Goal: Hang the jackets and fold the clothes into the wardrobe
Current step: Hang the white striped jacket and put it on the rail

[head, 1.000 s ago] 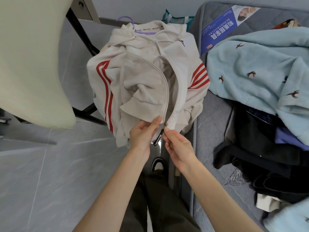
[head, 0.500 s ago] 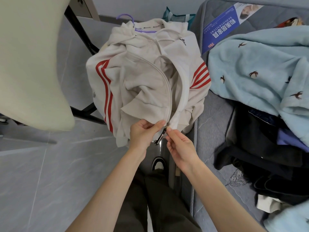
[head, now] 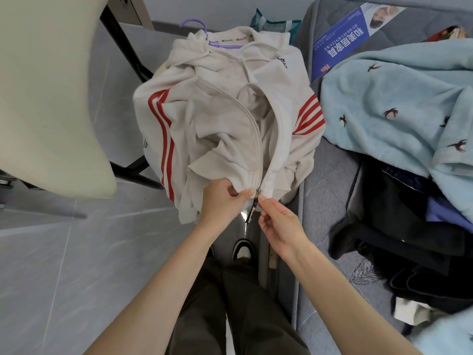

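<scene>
Pinches the ribbed hem of the jacket (head: 217, 129) with the left hand (head: 222, 201), thumb on top and fingers curled beneath, right beside the zip slider (head: 258, 192). Pinches with the right hand (head: 279, 226) too, thumb and forefinger pressed together at the foot of the zip just under that slider; cannot tell whether on the pin end of the right-hand tape or on the top of the black pull tab (head: 252, 212), which dangles between the two hands. Shows the zip teeth apart above the slider, both front edges curving away toward the hood. Finds the jacket itself, cream with red sleeve stripes, bunched in a heap just beyond the hands and already on a purple hanger (head: 193, 23), hook poking out past the collar; hides whatever bears it. Has a grey mattress (head: 332, 201) to the right, carrying a pale blue fleece (head: 396, 103), a dark pile of clothes (head: 409, 226) and a blue leaflet (head: 345, 39), and a cream chair (head: 46, 98) to the left. Reads as the fastening step of hanging this jacket, with nothing zipped yet. Calls next for holding the hem taut with the left hand, taking the pull tab in the right and drawing the slider up the teeth, smoothing the bunched fronts so no cloth catches. Leaves the wardrobe out of view.
</scene>
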The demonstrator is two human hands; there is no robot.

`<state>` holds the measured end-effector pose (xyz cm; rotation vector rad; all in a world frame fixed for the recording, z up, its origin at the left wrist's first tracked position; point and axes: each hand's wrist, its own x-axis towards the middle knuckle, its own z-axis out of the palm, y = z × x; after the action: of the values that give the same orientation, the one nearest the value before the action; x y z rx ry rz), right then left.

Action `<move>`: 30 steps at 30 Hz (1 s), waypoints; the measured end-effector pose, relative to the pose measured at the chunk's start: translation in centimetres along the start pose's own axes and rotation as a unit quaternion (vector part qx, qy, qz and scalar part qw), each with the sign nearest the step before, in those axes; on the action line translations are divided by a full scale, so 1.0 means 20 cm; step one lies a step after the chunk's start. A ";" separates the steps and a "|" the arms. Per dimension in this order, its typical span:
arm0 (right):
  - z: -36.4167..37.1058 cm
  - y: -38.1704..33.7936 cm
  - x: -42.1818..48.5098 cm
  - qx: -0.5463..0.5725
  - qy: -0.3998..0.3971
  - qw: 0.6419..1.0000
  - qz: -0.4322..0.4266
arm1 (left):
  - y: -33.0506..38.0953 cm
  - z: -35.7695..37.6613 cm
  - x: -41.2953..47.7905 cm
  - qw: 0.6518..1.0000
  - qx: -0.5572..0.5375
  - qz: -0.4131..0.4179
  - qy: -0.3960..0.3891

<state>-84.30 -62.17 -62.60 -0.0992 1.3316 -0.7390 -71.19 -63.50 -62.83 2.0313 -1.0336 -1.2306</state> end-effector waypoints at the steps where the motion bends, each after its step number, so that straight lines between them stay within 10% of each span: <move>1: -0.01 0.01 0.00 -0.002 -0.001 1.000 0.002 | -0.01 0.00 0.00 1.000 0.008 0.005 -0.005; 21: -0.06 0.00 0.01 -0.063 0.034 0.995 0.072 | 0.02 0.02 -0.02 0.990 0.118 0.070 -0.039; 30: -0.09 -0.03 -0.03 -0.306 0.000 0.952 -0.020 | 0.02 -0.01 -0.01 0.988 0.115 0.062 -0.085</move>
<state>-86.15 -61.60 -62.26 -0.6224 1.5242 -0.3364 -71.32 -63.54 -62.30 2.0197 -1.4202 -1.2864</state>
